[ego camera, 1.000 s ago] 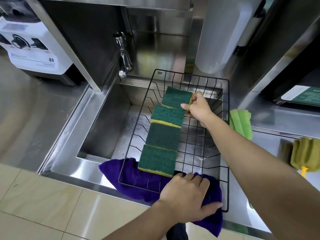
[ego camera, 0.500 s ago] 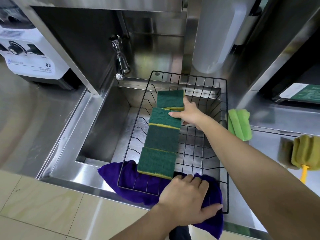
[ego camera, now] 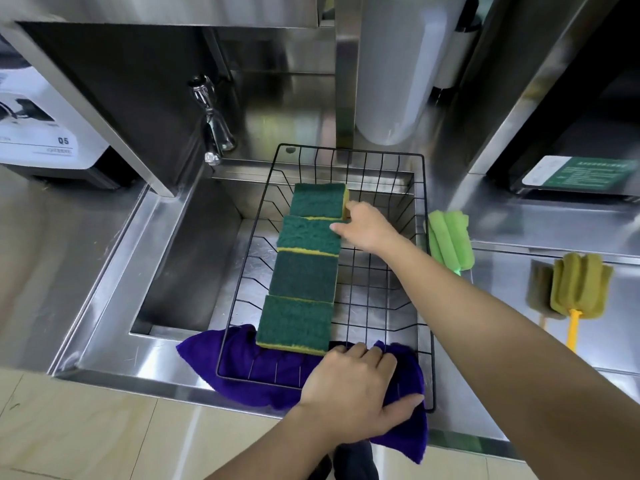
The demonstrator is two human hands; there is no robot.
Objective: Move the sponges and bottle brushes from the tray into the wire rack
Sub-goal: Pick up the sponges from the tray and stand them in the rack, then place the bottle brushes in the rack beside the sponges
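A black wire rack (ego camera: 424, 237) sits over the steel sink. Several green-and-yellow sponges lie in a row inside it, from the far sponge (ego camera: 317, 200) to the near sponge (ego camera: 294, 322). My right hand (ego camera: 367, 226) rests at the right edge of the two far sponges, fingertips touching them, holding nothing. My left hand (ego camera: 349, 389) presses flat on the rack's near rim and the purple cloth (ego camera: 242, 362) under it. A light green bottle brush (ego camera: 448, 237) lies just right of the rack. An olive brush with a yellow handle (ego camera: 578, 289) lies on the tray (ego camera: 512, 282) further right.
The sink basin (ego camera: 187, 265) drops away left of the rack, with a chrome tap (ego camera: 213, 123) above it. A white cylinder (ego camera: 394, 71) hangs behind the rack. A white appliance (ego camera: 41, 126) stands far left; a dark machine with a green label (ego camera: 581, 174) stands right.
The far sponge has gone from tilted in my right hand to lying flat at the rack's far end. My right hand has let go and slid to the sponges' right edge.
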